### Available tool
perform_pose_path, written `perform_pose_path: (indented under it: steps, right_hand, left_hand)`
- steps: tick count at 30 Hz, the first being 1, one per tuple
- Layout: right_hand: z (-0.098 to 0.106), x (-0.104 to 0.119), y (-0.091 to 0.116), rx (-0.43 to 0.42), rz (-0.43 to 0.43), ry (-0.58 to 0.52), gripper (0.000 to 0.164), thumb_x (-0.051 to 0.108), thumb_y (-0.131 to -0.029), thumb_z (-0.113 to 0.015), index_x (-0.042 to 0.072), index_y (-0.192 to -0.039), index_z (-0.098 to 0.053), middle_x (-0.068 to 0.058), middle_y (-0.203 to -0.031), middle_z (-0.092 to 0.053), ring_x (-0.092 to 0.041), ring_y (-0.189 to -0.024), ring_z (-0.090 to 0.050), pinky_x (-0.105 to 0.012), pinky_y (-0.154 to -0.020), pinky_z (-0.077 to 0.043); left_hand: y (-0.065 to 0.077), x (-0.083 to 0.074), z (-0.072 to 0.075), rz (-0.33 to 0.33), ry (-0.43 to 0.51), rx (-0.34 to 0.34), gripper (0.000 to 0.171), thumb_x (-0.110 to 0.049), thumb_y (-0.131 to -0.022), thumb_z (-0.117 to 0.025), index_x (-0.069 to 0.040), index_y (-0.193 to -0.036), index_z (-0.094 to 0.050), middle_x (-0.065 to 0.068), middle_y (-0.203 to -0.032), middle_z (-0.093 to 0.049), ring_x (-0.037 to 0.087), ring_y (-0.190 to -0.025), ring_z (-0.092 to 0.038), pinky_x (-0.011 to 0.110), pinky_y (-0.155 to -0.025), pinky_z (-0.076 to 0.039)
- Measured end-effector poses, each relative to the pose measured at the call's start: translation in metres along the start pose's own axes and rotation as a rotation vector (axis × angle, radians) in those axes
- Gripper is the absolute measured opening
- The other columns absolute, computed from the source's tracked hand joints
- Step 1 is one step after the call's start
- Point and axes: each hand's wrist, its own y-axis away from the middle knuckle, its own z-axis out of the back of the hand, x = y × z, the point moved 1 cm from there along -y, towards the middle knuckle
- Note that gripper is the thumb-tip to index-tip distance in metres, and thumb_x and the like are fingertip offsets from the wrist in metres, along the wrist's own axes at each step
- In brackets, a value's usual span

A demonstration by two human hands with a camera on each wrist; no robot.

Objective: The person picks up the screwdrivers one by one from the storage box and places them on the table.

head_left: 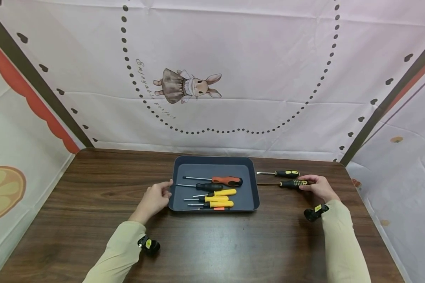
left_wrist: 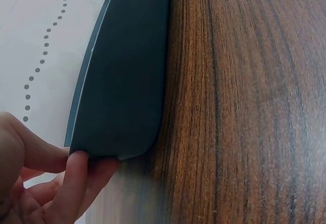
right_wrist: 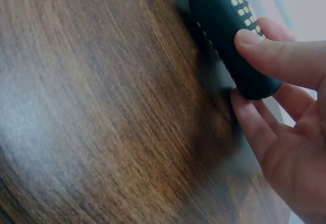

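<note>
My left hand pinches the left rim of a dark grey tray; the left wrist view has thumb and fingers at the corner of its wall. To the tray's right, my right hand holds the handle end of a screwdriver between thumb and fingers. Its black handle bears small yellow squares, and its shaft points left toward the tray. Just behind it lies another screwdriver, black and yellow. Whether the held one touches the table I cannot tell.
Inside the tray lie an orange-and-black screwdriver, a black screwdriver and several yellow-handled screwdrivers. Something orange is partly hidden by the front wall. The brown wooden table ends at a printed cloth behind.
</note>
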Motion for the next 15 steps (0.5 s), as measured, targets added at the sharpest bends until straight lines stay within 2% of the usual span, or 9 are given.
perform_pose_path:
  steps: [5, 11, 15]
  right_hand:
    - [-0.0004, -0.0011, -0.0007, -0.002, -0.008, 0.006, 0.046, 0.003, -0.078, -0.067, -0.014, -0.117, -0.051, -0.030, -0.127, -0.043, -0.002, -0.087, -0.048, -0.019, -0.071, -0.046]
    - [-0.0005, -0.0018, -0.0012, -0.014, -0.011, 0.060, 0.044, 0.006, -0.077, -0.069, -0.011, -0.115, -0.055, -0.026, -0.123, -0.048, -0.005, -0.089, -0.047, -0.018, -0.071, -0.044]
    - [-0.0004, -0.0018, -0.0016, -0.011, 0.000, 0.101, 0.043, 0.007, -0.078, -0.069, -0.011, -0.115, -0.055, -0.027, -0.123, -0.048, -0.007, -0.089, -0.047, -0.019, -0.071, -0.043]
  left_hand:
    - [-0.0005, 0.0006, -0.0006, -0.010, -0.007, -0.007, 0.046, 0.002, -0.079, -0.054, 0.005, -0.125, -0.050, 0.003, -0.069, -0.051, 0.013, -0.054, -0.043, 0.027, -0.048, -0.034]
    - [-0.0012, 0.0010, -0.0014, -0.006, -0.008, -0.008, 0.046, 0.001, -0.079, -0.055, 0.005, -0.124, -0.051, 0.002, -0.068, -0.051, 0.013, -0.053, -0.042, 0.026, -0.048, -0.034]
    - [-0.0012, 0.0012, -0.0018, -0.005, -0.008, -0.010, 0.045, 0.002, -0.079, -0.054, 0.004, -0.124, -0.051, 0.002, -0.068, -0.050, 0.012, -0.053, -0.042, 0.026, -0.048, -0.034]
